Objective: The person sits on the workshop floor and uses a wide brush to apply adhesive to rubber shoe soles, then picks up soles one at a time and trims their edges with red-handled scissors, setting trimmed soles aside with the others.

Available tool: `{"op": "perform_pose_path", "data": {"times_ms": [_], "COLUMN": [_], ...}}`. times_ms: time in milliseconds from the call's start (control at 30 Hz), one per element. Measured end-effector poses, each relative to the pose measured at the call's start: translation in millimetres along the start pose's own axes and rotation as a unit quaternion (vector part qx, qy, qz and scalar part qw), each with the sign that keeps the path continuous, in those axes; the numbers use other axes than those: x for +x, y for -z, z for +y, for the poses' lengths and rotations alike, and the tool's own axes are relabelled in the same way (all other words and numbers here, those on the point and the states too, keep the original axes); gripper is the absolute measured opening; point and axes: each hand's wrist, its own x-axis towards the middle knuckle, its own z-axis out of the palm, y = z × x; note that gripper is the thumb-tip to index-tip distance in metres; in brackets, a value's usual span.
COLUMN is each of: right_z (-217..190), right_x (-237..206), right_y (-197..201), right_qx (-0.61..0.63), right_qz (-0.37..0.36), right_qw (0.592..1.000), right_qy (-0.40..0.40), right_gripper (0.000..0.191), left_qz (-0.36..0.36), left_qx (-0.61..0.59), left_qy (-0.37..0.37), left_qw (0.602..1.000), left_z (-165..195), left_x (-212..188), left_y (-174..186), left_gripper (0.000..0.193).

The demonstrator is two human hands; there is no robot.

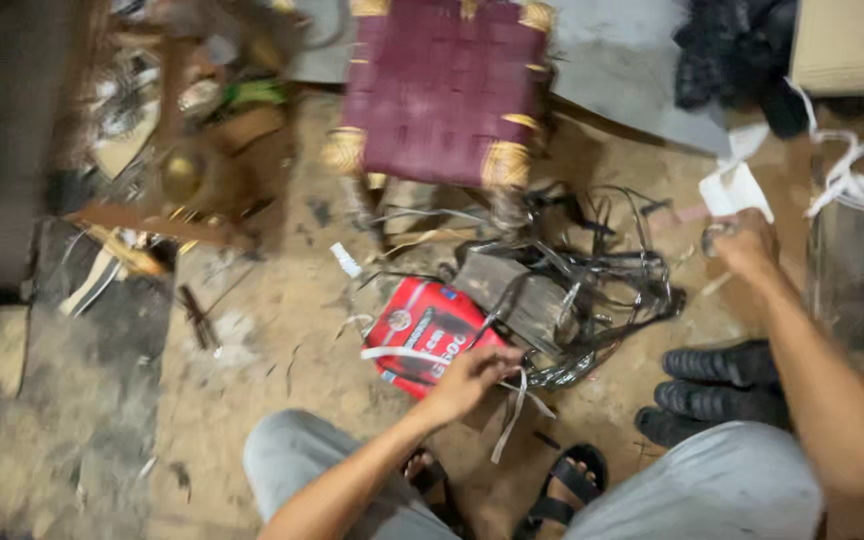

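My left hand (470,378) is closed on a pale flat strip (512,410) that hangs down and also runs left over a red packet (422,325) on the dirt floor. My right hand (742,245) is raised at the right, fingers closed on a small dark round-handled thing next to a white strip (737,185); blur hides exactly what it grips. Between the hands lies a tangle of dark and silvery strips (592,280) around a small grey block (517,295). Above it stands a stool with a maroon woven seat (442,85).
My knees in grey trousers (722,490) and black sandals (567,490) fill the bottom. Black ridged footwear (717,390) lies at the right. Wooden scraps and clutter (172,160) sit at the left, a cardboard box (852,45) and white cords (857,175) at the top right.
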Motion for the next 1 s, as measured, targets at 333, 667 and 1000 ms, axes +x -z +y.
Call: {"op": "perform_pose_path", "data": {"times_ms": [333,667,1000], "right_z": [-317,-586,-729], "right_x": [-256,-474,-676], "right_y": [180,319,168], "right_qx": [0.057,0.224,0.458], "right_qz": [-0.172,-0.331,-0.626], "right_qw": [0.828,0.778,0.628], "right_qy": [0.53,0.484,0.061], "right_gripper": [0.048,0.046,0.055], "left_qz": [0.354,0.609,0.735], "left_qx": [-0.22,-0.27,-0.43], "left_qy": [-0.123,-0.132,-0.12], "left_qw": [0.9,0.735,0.511], "left_z": [243,400,337], "left_x": [-85,-362,-603], "left_y": [11,132,238], "left_gripper": [0.082,0.053,0.061]}}
